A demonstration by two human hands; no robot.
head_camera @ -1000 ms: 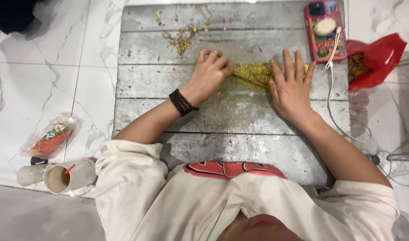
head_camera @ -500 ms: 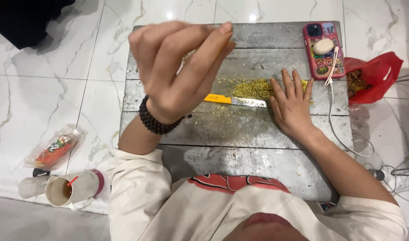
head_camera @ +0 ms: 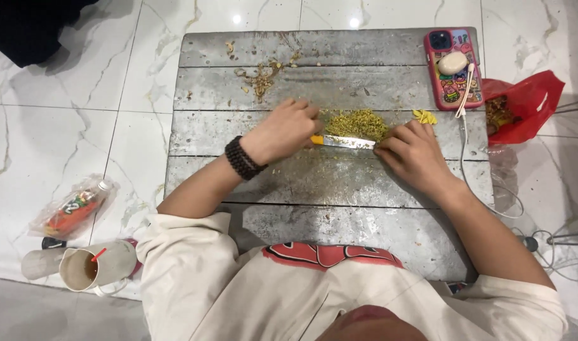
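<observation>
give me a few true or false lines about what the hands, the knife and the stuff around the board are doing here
1. The left hand holds the knife by its yellow handle. True.
2. The right hand rests flat on the phone. False: its fingertips press the blade's tip; the phone lies apart at the board's far corner.
3. A yellow-green chopped pile lies just beyond the blade. True.
4. The red bag sits on the board. False: it lies on the floor beside it.
</observation>
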